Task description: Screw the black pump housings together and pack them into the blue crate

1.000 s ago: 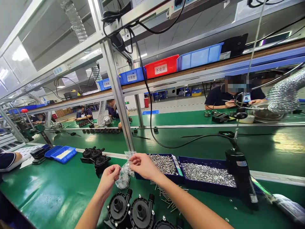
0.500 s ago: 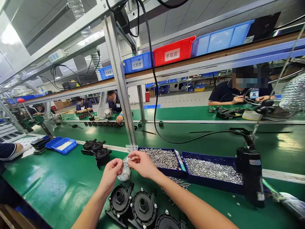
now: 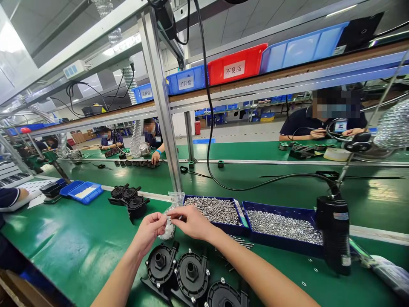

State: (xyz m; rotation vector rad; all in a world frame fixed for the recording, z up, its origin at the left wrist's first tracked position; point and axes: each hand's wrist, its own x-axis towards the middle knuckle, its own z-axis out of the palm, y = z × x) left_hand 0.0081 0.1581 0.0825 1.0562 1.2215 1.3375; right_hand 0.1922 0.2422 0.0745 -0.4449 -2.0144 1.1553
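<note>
My left hand (image 3: 152,228) and my right hand (image 3: 190,221) meet above the green bench, fingertips nearly touching. Between them is a small, thin metal piece, likely a screw, pinched by my left fingers; my right thumb and forefinger close around its other end. Just behind my hands stands a clear plastic bag (image 3: 168,232) of small parts. Below them sit black round housings (image 3: 191,273) with shiny fasteners at their rims. A blue tray of screws (image 3: 212,209) lies behind my right hand, with a blue tray of small metal nuts or washers (image 3: 284,226) to its right.
A black power screwdriver (image 3: 335,234) hangs at the right beside the trays. Loose screws (image 3: 239,243) lie under my right forearm. More black housings (image 3: 129,198) stand at back left, near an open blue box (image 3: 81,192). Other people sit across the bench.
My right fingers have shifted slightly and lie flatter over the small piece, closer to my left fingertips. The view has moved a little. A co-worker's hand across the bench has moved left.
</note>
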